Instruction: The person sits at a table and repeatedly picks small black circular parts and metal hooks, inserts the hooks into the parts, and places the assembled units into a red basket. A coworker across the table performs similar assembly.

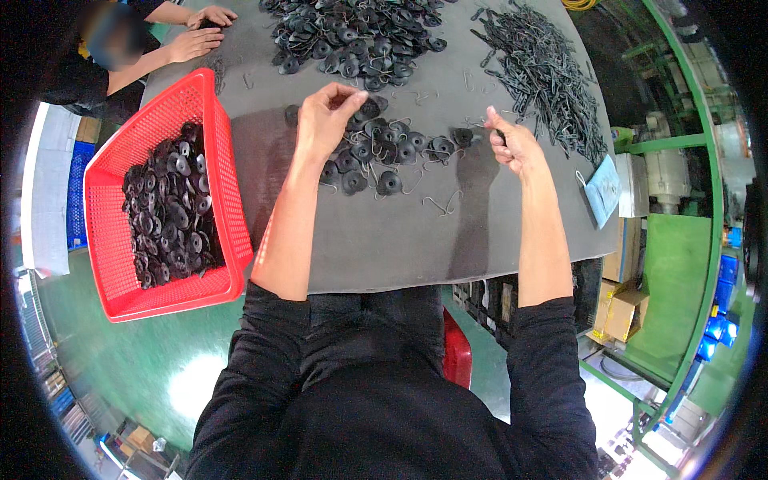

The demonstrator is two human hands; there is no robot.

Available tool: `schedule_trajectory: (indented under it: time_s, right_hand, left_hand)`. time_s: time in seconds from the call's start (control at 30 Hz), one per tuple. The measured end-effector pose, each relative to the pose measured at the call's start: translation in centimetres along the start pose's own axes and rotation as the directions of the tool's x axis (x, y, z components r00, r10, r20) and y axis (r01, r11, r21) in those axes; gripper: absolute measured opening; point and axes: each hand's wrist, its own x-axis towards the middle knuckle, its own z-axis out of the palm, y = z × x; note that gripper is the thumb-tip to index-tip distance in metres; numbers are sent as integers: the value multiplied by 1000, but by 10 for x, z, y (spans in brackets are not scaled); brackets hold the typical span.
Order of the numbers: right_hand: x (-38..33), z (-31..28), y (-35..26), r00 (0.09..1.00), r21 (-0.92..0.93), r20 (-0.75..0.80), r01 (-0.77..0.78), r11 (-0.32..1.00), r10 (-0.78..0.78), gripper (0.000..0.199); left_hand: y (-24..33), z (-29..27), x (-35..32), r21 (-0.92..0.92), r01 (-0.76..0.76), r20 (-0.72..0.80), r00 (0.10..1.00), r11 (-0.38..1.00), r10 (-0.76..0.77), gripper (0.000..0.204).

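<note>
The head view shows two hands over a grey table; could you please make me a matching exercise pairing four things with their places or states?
Column one
1. Basket
2. Left hand
3. Right hand
4. Folded item with a loop

Column two
A. Just left of the pile of narrow dark pieces, fingers curled
B. Light blue, near the right edge of the table
C. Red, with many black discs inside
D. Thumb and forefinger at the small disc group

Right pairs: 1-C, 2-D, 3-A, 4-B.
</note>
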Motion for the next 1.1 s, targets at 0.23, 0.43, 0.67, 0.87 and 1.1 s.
schedule_trajectory:
  time_s: [0.23, 0.43, 0.67, 0.87, 1.1]
  right_hand:
    - [7, 24, 23, 908, -705, 49, 327, 629, -416, 31]
    - [-20, 24, 7, 941, 251, 251, 163, 954, -227, 21]
    - [10, 130, -24, 924, -446, 230, 380, 810, -306, 30]
    - [17, 177, -32, 859, -886, 146, 335, 322, -490, 44]
    - [-25, 205, -59, 767, -490, 224, 622, 611, -601, 31]
  left_hand:
    - [-11, 3, 0, 447, -36, 65, 998, 894, 8, 18]
    - [-10, -31, -4, -353, 299, 144, 953, 886, -265, 16]
    - [-54, -85, 4, -264, 258, -237, 917, 929, -321, 31]
    - [-26, -57, 7, 737, 321, -377, 926, 595, -32, 37]
    - [65, -46, -58, 621, -21, -265, 935, 784, 234, 18]
